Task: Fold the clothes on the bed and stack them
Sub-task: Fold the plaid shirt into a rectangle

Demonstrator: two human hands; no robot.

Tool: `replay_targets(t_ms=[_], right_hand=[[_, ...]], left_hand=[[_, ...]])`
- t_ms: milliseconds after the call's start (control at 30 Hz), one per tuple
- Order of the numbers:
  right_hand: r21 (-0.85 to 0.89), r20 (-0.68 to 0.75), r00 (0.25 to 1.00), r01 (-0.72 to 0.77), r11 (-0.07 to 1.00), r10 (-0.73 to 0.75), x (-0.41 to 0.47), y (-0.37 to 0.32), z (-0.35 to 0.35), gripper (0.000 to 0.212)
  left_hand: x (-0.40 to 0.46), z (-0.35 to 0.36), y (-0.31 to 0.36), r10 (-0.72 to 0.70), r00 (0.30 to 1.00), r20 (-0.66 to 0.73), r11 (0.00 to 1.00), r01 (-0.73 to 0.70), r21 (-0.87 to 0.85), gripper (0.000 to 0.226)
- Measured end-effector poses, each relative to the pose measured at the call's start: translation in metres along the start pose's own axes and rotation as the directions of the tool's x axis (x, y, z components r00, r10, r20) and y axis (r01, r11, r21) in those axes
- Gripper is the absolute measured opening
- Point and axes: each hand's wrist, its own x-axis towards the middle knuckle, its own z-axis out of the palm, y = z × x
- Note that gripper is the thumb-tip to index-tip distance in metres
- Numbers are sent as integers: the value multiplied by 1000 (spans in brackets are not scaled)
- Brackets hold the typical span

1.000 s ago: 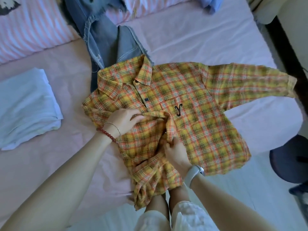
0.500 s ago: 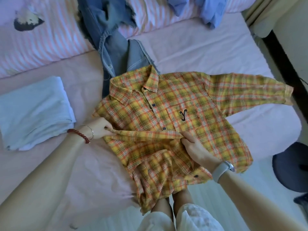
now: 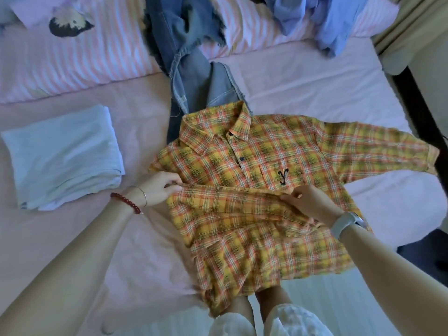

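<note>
Far left on the bed [image 3: 303,76], a folded pale cloth [image 3: 60,154] lies flat, near the left forearm and well apart from the work; likely the start of the stack. Left hand [image 3: 157,187], bead bracelet at the wrist, is pinched closed on the left end of a fold ridge in the plaid shirt [image 3: 266,151], right at the shirt's left edge. The shirt lies front up in the middle of the bed, collar away from the person, hem hanging off the near edge over the knees. Its left sleeve looks already brought across the chest; the ridge runs between the two hands. Jeans [image 3: 194,76] lie behind the collar, partly under it, running up onto the striped bedding [image 3: 72,64]. Right hand [image 3: 308,202], watch on the wrist, is pinched closed on the other end of the same ridge, just below the chest pocket [image 3: 278,173]. Right sleeve [image 3: 375,149] lies stretched out flat toward the right bed edge, not yet folded. A blue garment [image 3: 334,20] is heaped at top right, unfolded. Step in hand, by my read: settling the left sleeve fold across the body. Next calls for laying that ridge flat and straight, then releasing and reaching right to bring the right sleeve in; the hanging hem needs pulling up onto the bed before the body is folded. Task early: one item folded, shirt mid-fold, jeans and blue garment untouched.
</note>
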Motion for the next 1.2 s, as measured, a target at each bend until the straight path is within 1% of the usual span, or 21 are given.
replay_targets(t_ms=[100,167,233,267,367,433,500,533,567,600,667,700,733,800,833,900,933,1000,1033,1100,1200], right_hand=[[-199,-27,999,-30,979,26,12,17,-19,52],[-206,-124,992,-56,977,30,20,26,-27,45],[-124,-273,961,-87,988,50,28,36,-27,35],[-71,-335,939,-107,992,77,29,42,-27,36],[154,-452,874,-121,981,179,24,57,-9,43],[249,-526,812,-138,959,253,15,58,13,45],[368,-547,766,-141,919,337,7,55,34,47],[474,-513,759,-140,869,402,5,50,43,48],[611,-433,757,-153,776,490,5,45,51,51],[750,-317,748,-179,637,583,8,39,56,54],[952,10,708,-224,211,706,16,29,60,59],[976,154,695,-219,3,702,20,25,60,60],[973,223,694,-198,-116,685,23,24,59,60],[971,239,678,-151,-187,695,29,26,54,60],[971,235,671,-121,-209,704,31,29,50,57],[975,205,652,-67,-213,730,33,35,41,37],[986,150,624,-38,-161,767,33,38,39,32],[999,-51,581,23,46,812,31,45,38,31],[988,-144,585,43,148,798,29,48,39,31],[972,-192,616,12,235,764,27,54,44,33],[975,-115,602,-81,205,790,26,63,48,51]], left_hand=[[16,2,13,33,999,23,998,-34,49,21],[28,8,20,36,998,-55,992,-29,119,25],[35,16,28,52,992,-119,991,-37,131,28],[38,20,31,52,989,-142,991,-33,127,28],[37,28,32,-40,966,-254,992,69,107,23],[31,31,26,-129,928,-349,984,163,68,20],[23,34,22,-154,895,-418,986,169,-3,18],[19,35,21,-145,891,-430,989,137,-50,17],[15,36,20,-130,893,-431,991,100,-91,16],[12,37,19,-119,894,-432,989,70,-129,16],[8,36,19,-150,898,-413,973,59,-225,18],[8,34,19,-181,904,-387,955,67,-290,18],[10,32,17,-204,915,-348,935,76,-348,17],[13,25,15,-192,943,-270,928,85,-362,14],[15,21,14,-168,955,-245,945,86,-315,13],[19,15,11,-126,960,-248,986,94,-136,13],[21,14,10,-114,957,-265,994,111,-26,13],[23,14,8,-101,950,-294,976,153,158,14],[24,16,9,-100,939,-328,959,178,219,14],[22,25,17,-100,887,-451,938,235,253,13],[14,49,51,-91,815,-572,955,235,183,31]])
